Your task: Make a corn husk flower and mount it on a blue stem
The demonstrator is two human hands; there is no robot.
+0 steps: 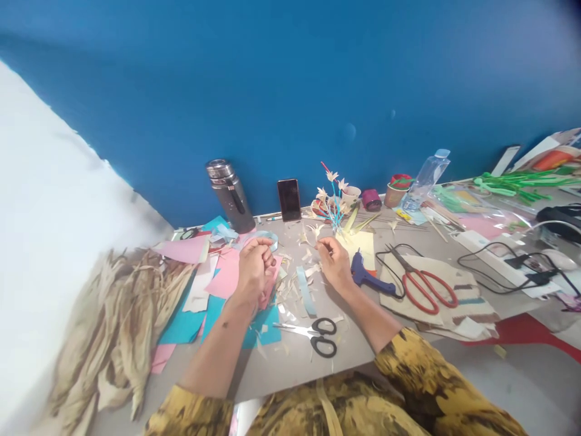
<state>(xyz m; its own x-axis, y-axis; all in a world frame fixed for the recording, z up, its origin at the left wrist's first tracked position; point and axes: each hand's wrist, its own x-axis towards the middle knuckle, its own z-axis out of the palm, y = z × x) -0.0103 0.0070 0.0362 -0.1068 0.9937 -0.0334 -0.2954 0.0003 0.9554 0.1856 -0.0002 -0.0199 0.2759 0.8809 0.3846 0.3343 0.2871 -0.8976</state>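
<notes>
Blue wall; grey tabletop [295, 363] strewn with paper scraps. Left hand [254, 266]: grip closed on blue strip [269, 237], above pink sheet [224, 278]. Right hand [333, 261]: grip pinched shut, contents too small to tell, just beside glue gun [365, 275]. Black scissors [318, 333] between forearms. Husks [113, 321] far left. Red scissors [426, 289] right.

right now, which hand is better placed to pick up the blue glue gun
Right, likely: the right hand lies just beside the glue gun, while the left hand is farther off and holds a pale blue paper strip.
</notes>
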